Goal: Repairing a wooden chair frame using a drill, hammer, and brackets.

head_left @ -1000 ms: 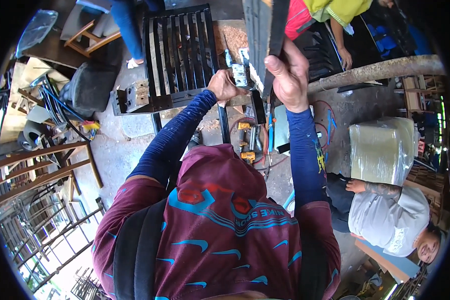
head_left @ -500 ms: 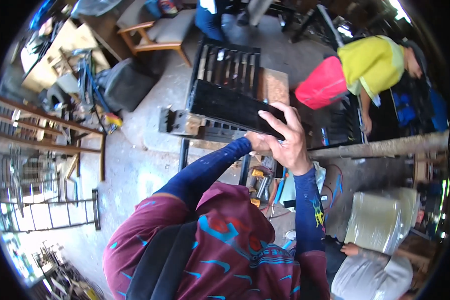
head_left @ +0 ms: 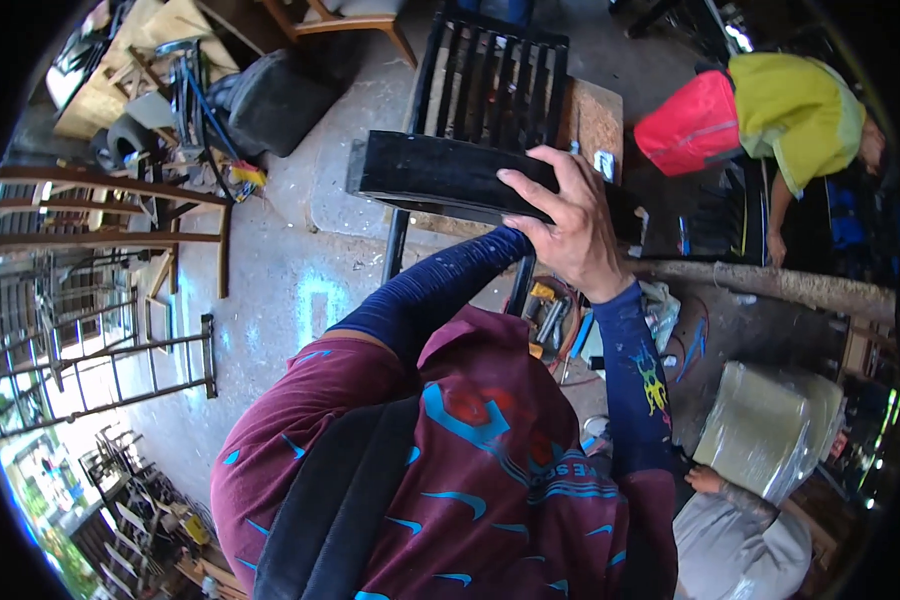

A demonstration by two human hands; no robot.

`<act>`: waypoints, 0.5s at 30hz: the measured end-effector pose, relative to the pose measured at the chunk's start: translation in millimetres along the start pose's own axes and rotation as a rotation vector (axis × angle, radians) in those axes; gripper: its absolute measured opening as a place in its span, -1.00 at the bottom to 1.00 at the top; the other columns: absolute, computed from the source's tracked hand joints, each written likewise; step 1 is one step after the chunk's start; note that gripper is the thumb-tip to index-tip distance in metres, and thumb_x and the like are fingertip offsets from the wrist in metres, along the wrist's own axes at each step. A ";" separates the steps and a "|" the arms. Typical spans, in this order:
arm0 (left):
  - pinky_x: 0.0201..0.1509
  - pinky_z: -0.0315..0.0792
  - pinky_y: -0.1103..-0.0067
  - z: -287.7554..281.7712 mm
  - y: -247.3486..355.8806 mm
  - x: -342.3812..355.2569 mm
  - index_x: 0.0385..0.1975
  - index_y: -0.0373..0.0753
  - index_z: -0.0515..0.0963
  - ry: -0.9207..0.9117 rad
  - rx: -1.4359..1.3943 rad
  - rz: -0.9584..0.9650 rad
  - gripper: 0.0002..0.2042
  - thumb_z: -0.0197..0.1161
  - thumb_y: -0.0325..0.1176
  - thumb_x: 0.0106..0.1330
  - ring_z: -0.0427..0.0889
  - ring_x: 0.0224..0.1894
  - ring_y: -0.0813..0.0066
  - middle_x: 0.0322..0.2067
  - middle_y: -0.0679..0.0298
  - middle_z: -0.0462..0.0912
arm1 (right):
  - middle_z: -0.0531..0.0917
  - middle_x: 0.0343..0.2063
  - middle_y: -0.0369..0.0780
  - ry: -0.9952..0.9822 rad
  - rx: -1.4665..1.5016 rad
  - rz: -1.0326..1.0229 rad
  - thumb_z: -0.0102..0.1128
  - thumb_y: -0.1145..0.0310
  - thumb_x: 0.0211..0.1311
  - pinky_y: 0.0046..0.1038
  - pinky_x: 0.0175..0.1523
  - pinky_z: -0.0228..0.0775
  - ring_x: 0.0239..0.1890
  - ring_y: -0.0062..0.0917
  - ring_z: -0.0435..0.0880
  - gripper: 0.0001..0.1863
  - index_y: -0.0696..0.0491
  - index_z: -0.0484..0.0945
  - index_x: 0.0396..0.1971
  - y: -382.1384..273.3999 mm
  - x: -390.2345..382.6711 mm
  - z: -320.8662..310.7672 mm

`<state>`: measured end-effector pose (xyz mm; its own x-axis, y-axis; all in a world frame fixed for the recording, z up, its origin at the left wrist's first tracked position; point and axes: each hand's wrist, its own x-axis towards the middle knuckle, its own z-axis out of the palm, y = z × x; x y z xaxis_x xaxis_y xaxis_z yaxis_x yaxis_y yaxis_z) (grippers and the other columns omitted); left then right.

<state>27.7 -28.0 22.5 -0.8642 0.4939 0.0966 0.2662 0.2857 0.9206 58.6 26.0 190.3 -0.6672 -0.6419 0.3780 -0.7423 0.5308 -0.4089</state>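
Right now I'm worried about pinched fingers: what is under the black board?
The blue left sleeve runs up to the near edge of the black board, beside the right hand. The left hand is covered, as is whatever else lies directly beneath.

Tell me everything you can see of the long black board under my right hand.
The long black rectangular board looks like painted wood with a slight sheen. A broad face shows, with a narrower side along its near edge. It lies crosswise, dipping slightly rightward, in front of the black, wooden-looking slatted frame. Your bare right hand spreads across its right part, partly covering it. I can't tell what supports it underneath.
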 end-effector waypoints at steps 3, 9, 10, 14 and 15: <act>-0.08 0.60 0.37 -0.6 -7.5 4.3 -0.31 -0.25 0.70 -0.017 0.010 0.024 -0.54 0.62 -0.05 -0.10 0.76 -0.23 0.29 -0.34 0.07 0.76 | 0.54 0.07 -0.10 0.045 -0.005 -0.044 0.54 0.37 -0.14 -0.17 0.26 0.32 0.12 -0.15 0.52 -0.42 -0.09 0.69 0.04 7.1 -6.5 2.9; -0.05 0.60 0.37 -5.0 -13.1 8.0 -0.29 -0.25 0.71 -0.049 0.046 0.046 -0.55 0.61 -0.07 -0.09 0.76 -0.21 0.30 -0.32 0.09 0.77 | 0.51 0.10 -0.17 0.101 -0.074 -0.051 0.56 0.30 -0.15 -0.15 0.27 0.21 0.16 -0.27 0.49 -0.35 -0.09 0.63 0.09 11.8 -21.4 7.0; -0.05 0.60 0.37 -5.7 -12.2 7.9 -0.29 -0.25 0.71 -0.050 0.058 0.041 -0.55 0.61 -0.07 -0.09 0.76 -0.21 0.30 -0.32 0.09 0.77 | 0.51 0.12 -0.16 0.101 -0.104 -0.036 0.57 0.26 -0.13 -0.11 0.30 0.16 0.18 -0.29 0.47 -0.35 -0.11 0.62 0.10 10.0 -23.0 8.2; -0.03 0.60 0.37 -6.4 -13.7 12.1 -0.28 -0.25 0.71 -0.065 0.113 0.053 -0.56 0.61 -0.07 -0.08 0.76 -0.19 0.31 -0.31 0.09 0.77 | 0.50 0.13 -0.13 0.109 -0.167 0.007 0.56 0.24 -0.08 -0.10 0.32 0.13 0.20 -0.28 0.46 -0.34 -0.14 0.61 0.15 11.7 -31.6 4.7; -0.03 0.60 0.37 -5.4 -15.8 14.0 -0.28 -0.25 0.71 -0.068 0.135 0.072 -0.56 0.61 -0.08 -0.08 0.76 -0.19 0.31 -0.31 0.10 0.77 | 0.50 0.13 -0.12 0.040 -0.153 0.054 0.55 0.23 -0.07 -0.11 0.33 0.13 0.20 -0.28 0.46 -0.33 -0.16 0.61 0.16 14.7 -33.4 2.2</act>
<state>9.1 -30.0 11.3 -0.8109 0.5704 0.1305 0.3855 0.3530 0.8525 70.2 54.0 169.9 -0.7058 -0.5892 0.3932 -0.7042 0.6440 -0.2990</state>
